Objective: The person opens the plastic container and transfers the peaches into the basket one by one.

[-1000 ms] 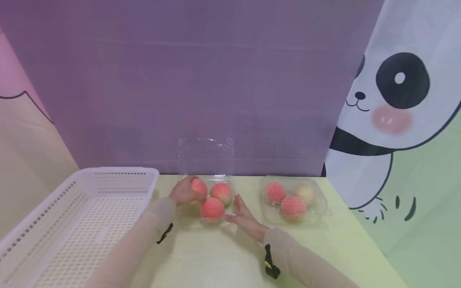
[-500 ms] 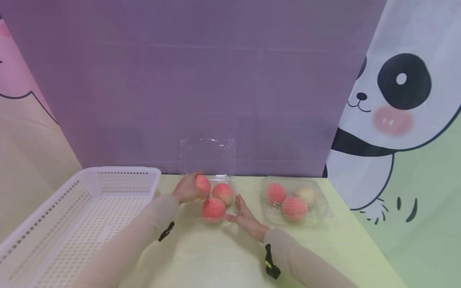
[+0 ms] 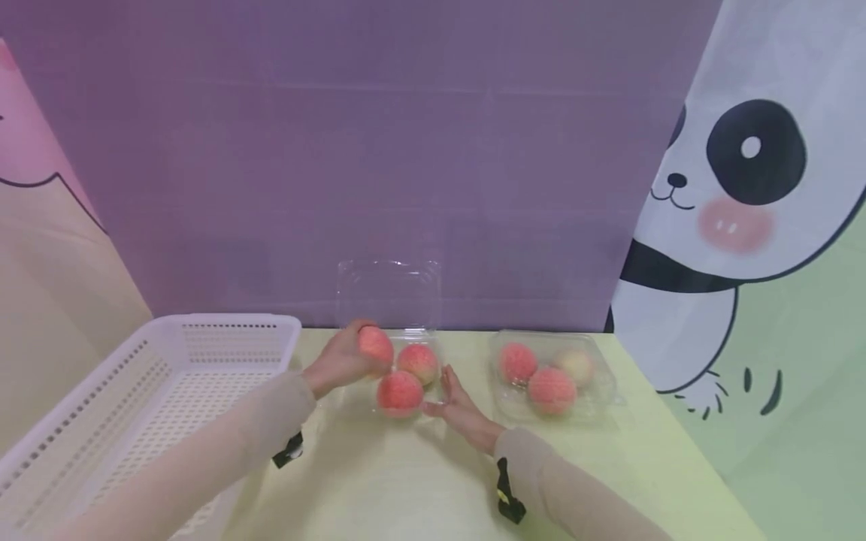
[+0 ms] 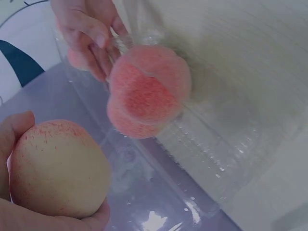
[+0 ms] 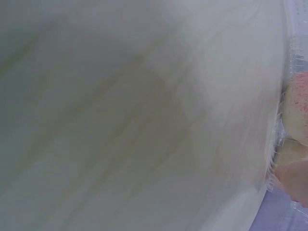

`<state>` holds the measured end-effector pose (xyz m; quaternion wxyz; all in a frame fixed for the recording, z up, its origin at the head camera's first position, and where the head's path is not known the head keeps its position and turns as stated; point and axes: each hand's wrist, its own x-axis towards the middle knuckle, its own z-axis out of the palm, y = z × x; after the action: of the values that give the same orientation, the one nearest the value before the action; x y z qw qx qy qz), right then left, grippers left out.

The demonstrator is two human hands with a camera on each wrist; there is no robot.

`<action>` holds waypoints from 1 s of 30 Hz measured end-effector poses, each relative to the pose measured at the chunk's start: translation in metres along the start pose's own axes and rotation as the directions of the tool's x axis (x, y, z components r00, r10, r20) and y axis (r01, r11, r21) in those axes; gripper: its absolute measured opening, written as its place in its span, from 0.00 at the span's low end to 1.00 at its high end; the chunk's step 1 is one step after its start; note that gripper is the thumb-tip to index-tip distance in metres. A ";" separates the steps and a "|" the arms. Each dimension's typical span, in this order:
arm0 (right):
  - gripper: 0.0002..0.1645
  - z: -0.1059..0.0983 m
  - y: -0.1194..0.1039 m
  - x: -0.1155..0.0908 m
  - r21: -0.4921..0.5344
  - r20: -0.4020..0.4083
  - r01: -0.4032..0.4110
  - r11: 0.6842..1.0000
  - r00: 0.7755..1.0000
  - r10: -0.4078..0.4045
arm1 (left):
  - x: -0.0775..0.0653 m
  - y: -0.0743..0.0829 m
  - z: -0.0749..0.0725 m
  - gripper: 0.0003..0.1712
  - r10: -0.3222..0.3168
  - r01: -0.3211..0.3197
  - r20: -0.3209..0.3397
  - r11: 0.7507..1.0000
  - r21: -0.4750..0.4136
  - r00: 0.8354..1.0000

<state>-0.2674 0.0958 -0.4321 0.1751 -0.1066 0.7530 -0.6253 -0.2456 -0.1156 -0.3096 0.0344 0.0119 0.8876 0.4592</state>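
Long, pale beige sleeves [image 3: 575,488] bared the left hand [image 3: 340,361] and right hand [image 3: 468,415]; irregular black pieces [image 3: 511,496] showed beneath, the right one yellow-flecked.

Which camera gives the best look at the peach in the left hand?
Left wrist: the peach appears large and close, pale side showing. The head view shows it smaller, partly covered by the left hand. The right wrist view catches cropped peaches; I can't tell if it's among them.

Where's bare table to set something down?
Bare table lies between the sleeves, in front of the open container, and between the right sleeve and closed container. Crowded: the open container, with two peaches, left hand holding another peach, right hand alongside.
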 end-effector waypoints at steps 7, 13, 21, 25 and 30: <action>0.59 -0.001 0.002 0.001 0.004 0.004 0.008 1.000 1.000 -0.008 | -0.015 0.005 -0.026 0.47 0.084 -0.084 0.000 0.996 0.007 0.996; 0.60 -0.002 0.002 0.000 -0.011 0.013 0.005 1.000 1.000 -0.004 | -0.020 -0.003 -0.051 0.48 0.128 -0.124 -0.056 0.990 0.060 0.990; 0.60 -0.001 0.004 0.001 -0.006 0.014 -0.006 1.000 1.000 0.007 | -0.016 -0.040 -0.079 0.49 0.125 -0.117 -0.096 0.990 0.085 0.988; 0.60 -0.002 0.003 0.000 -0.014 0.010 -0.005 1.000 1.000 0.005 | -0.012 -0.059 -0.098 0.49 0.120 -0.111 -0.113 0.991 0.079 0.986; 0.59 -0.003 0.002 -0.001 -0.017 0.011 0.004 1.000 1.000 -0.004 | -0.008 -0.081 -0.121 0.50 0.096 -0.081 -0.132 0.990 0.118 0.987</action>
<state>-0.2674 0.0990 -0.4339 0.1771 -0.1129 0.7572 -0.6185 -0.2457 -0.2618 -0.3055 -0.0480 0.0216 0.9108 0.4095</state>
